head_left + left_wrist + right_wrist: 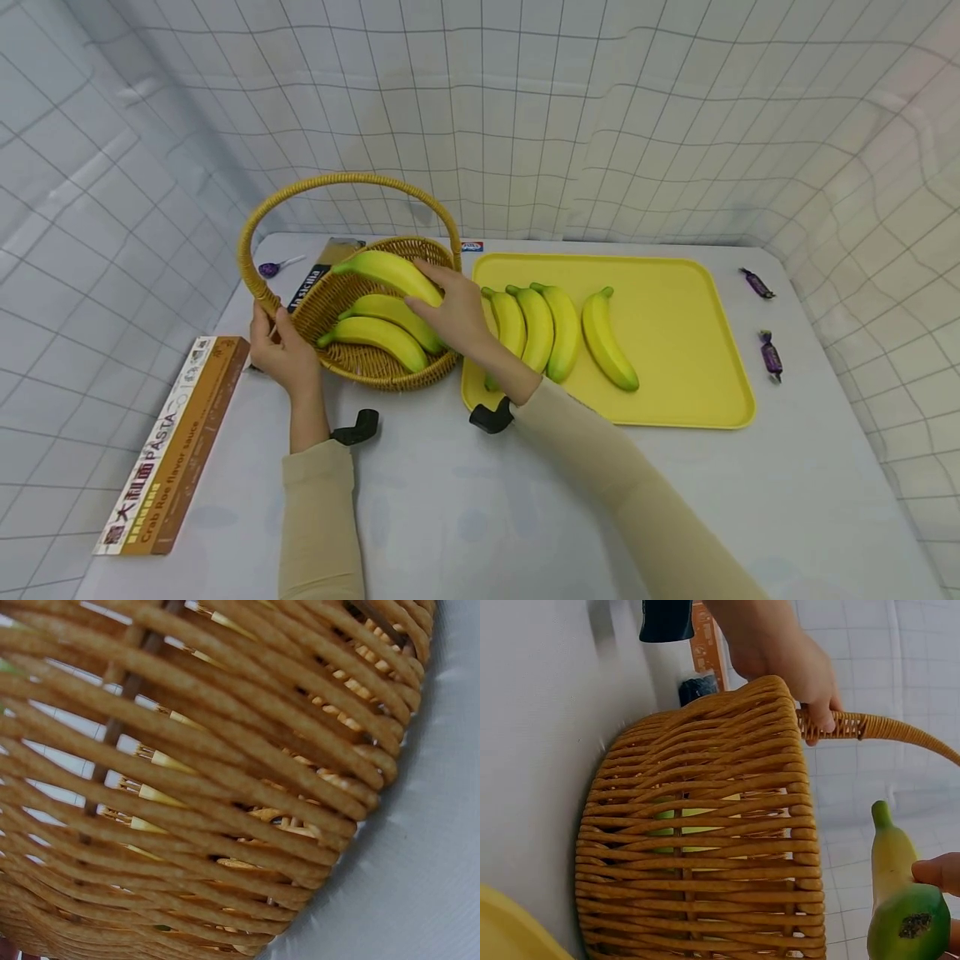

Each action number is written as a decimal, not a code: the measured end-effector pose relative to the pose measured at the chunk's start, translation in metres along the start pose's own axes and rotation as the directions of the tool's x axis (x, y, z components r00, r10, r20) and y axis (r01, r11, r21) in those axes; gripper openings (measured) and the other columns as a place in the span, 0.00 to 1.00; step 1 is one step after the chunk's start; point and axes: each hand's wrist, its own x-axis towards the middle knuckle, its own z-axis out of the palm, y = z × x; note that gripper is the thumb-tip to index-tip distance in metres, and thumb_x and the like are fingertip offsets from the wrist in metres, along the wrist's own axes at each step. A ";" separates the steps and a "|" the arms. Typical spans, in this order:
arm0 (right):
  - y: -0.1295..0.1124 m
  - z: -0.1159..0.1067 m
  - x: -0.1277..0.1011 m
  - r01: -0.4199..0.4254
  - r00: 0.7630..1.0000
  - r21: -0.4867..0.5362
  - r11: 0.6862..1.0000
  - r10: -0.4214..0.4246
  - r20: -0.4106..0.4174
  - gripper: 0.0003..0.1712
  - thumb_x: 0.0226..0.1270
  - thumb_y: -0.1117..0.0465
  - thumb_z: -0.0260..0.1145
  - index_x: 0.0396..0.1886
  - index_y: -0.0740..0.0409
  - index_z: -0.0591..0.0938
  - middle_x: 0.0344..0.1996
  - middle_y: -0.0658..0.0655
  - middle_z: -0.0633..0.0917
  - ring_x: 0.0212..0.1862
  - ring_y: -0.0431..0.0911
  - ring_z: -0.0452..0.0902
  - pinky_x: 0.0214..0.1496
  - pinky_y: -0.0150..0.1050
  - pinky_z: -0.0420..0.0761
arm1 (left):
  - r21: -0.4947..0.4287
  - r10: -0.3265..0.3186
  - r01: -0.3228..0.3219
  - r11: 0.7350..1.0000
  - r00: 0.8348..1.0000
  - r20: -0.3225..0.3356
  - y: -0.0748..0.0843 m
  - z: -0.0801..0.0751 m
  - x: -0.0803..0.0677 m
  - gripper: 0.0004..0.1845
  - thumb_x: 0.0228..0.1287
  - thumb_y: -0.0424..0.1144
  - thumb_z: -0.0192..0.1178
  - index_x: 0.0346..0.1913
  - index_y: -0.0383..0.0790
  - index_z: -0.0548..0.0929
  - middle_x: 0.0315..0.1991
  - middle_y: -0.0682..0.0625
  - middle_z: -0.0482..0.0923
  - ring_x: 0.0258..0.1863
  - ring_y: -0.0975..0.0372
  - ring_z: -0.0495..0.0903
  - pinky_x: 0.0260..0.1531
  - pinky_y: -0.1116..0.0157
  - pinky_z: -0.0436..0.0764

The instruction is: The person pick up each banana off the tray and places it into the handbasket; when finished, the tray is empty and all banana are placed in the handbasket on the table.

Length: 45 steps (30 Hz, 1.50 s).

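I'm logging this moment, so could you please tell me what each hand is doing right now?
Left hand: closed, gripping the handle of the basket near the rim.
Right hand: closed, holding one banana above the basket.

Right fingers (435, 275) hold a banana (386, 268) above a basket (390, 381), left fingers (260, 327) its handle (352, 178)

A: Out to the left of the left hand (287, 348), there's a long pasta box (172, 446), white and brown, slanting across the worktop (465, 508)!
B: And beyond that hand, a dark packet (303, 287) reading "la sicilia", partly hidden, a purple lollipop (268, 269) beside it.
A: Past the right hand (459, 310), a tiny red-and-blue packet (472, 246)!
B: Well right of that hand, one purple sweet (757, 283), a second sweet (771, 356) near it; beyond everything, a grid-patterned curtain (517, 125).
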 end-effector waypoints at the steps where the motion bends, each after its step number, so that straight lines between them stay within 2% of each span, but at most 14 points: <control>1: 0.001 0.003 0.002 0.003 1.000 -0.006 1.000 -0.003 -0.005 0.31 0.64 0.59 0.69 0.66 0.60 0.74 0.62 0.60 0.79 0.63 0.51 0.75 0.58 0.39 0.78 | 0.002 -0.003 0.004 1.000 1.000 -0.005 0.000 0.000 0.000 0.17 0.72 0.34 0.53 0.59 0.39 0.81 0.50 0.43 0.82 0.48 0.67 0.78 0.46 0.73 0.74; 3: 0.003 0.009 0.007 0.001 1.000 -0.019 1.000 -0.001 -0.007 0.31 0.64 0.59 0.69 0.66 0.60 0.75 0.62 0.60 0.79 0.59 0.50 0.78 0.54 0.37 0.79 | 0.005 -0.004 0.004 1.000 1.000 -0.011 0.003 0.001 -0.001 0.17 0.72 0.33 0.52 0.59 0.37 0.81 0.51 0.41 0.81 0.48 0.67 0.77 0.46 0.73 0.74; 6: 0.006 0.016 0.013 -0.001 1.000 -0.045 0.999 0.001 -0.010 0.30 0.64 0.58 0.69 0.66 0.59 0.75 0.61 0.59 0.80 0.52 0.49 0.81 0.47 0.35 0.80 | 0.006 -0.006 0.006 1.000 1.000 -0.023 0.018 0.001 -0.006 0.17 0.72 0.31 0.51 0.59 0.34 0.80 0.50 0.38 0.81 0.47 0.67 0.77 0.47 0.73 0.74; 9: 0.007 0.022 0.019 -0.018 1.000 -0.057 0.998 0.018 -0.009 0.30 0.64 0.58 0.68 0.66 0.59 0.75 0.61 0.59 0.80 0.51 0.49 0.81 0.47 0.35 0.80 | 0.007 -0.010 0.010 1.000 0.999 -0.030 0.031 0.001 -0.010 0.16 0.71 0.30 0.51 0.58 0.33 0.81 0.49 0.39 0.81 0.46 0.68 0.77 0.47 0.72 0.74; 11: 0.008 0.025 0.022 -0.039 0.999 -0.058 0.998 0.038 -0.011 0.30 0.65 0.58 0.68 0.66 0.59 0.75 0.61 0.58 0.80 0.52 0.49 0.81 0.48 0.36 0.80 | 0.004 -0.009 0.009 1.000 1.000 -0.030 0.028 0.001 -0.009 0.16 0.71 0.30 0.51 0.57 0.33 0.81 0.49 0.39 0.81 0.46 0.68 0.77 0.47 0.72 0.74; 16: 0.014 0.033 0.030 -0.125 0.992 -0.031 0.992 0.125 -0.002 0.30 0.65 0.58 0.68 0.67 0.57 0.75 0.62 0.57 0.79 0.56 0.50 0.79 0.50 0.39 0.80 | 0.002 0.003 -0.003 1.000 1.000 -0.006 0.002 0.002 0.000 0.16 0.72 0.34 0.53 0.58 0.37 0.81 0.50 0.40 0.82 0.48 0.67 0.77 0.48 0.70 0.75; 18: 0.019 0.037 0.032 -0.160 0.987 -0.026 0.987 0.160 0.003 0.30 0.65 0.59 0.68 0.67 0.56 0.74 0.62 0.57 0.79 0.57 0.50 0.78 0.51 0.40 0.79 | -0.002 0.002 -0.002 1.000 1.000 0.007 -0.001 0.002 0.001 0.16 0.72 0.36 0.53 0.59 0.40 0.81 0.50 0.42 0.82 0.48 0.68 0.77 0.48 0.70 0.75; 25: 0.029 0.041 0.037 -0.270 0.963 -0.010 0.963 0.270 0.024 0.31 0.65 0.59 0.68 0.69 0.53 0.73 0.64 0.57 0.77 0.56 0.51 0.78 0.49 0.42 0.79 | -0.009 -0.002 0.002 1.000 1.000 0.028 0.001 0.003 0.000 0.16 0.73 0.36 0.52 0.60 0.41 0.81 0.52 0.43 0.81 0.50 0.66 0.76 0.50 0.71 0.74; 31: 0.031 0.044 0.041 -0.303 0.952 0.002 0.953 0.302 0.048 0.31 0.66 0.60 0.67 0.69 0.55 0.72 0.65 0.56 0.77 0.54 0.50 0.80 0.46 0.39 0.79 | -0.013 0.012 -0.012 1.000 1.000 0.025 0.001 0.002 0.001 0.17 0.73 0.36 0.52 0.60 0.41 0.81 0.51 0.44 0.82 0.50 0.67 0.76 0.49 0.72 0.74; 40: 0.033 0.050 0.044 -0.339 0.939 -0.005 0.941 0.339 0.064 0.30 0.66 0.62 0.67 0.68 0.57 0.73 0.65 0.57 0.77 0.62 0.51 0.75 0.57 0.43 0.78 | 0.002 0.058 -0.058 0.998 0.998 0.025 -0.004 0.000 0.001 0.16 0.73 0.36 0.52 0.58 0.41 0.82 0.49 0.44 0.82 0.47 0.68 0.77 0.47 0.73 0.74; 45: 0.035 0.054 0.046 -0.350 0.934 -0.016 0.936 0.351 0.069 0.30 0.66 0.63 0.66 0.68 0.57 0.73 0.65 0.57 0.77 0.64 0.52 0.73 0.59 0.44 0.77 | -0.003 0.034 -0.034 0.999 0.999 0.020 -0.003 -0.001 0.001 0.16 0.72 0.35 0.53 0.59 0.40 0.82 0.50 0.44 0.82 0.48 0.68 0.76 0.47 0.71 0.75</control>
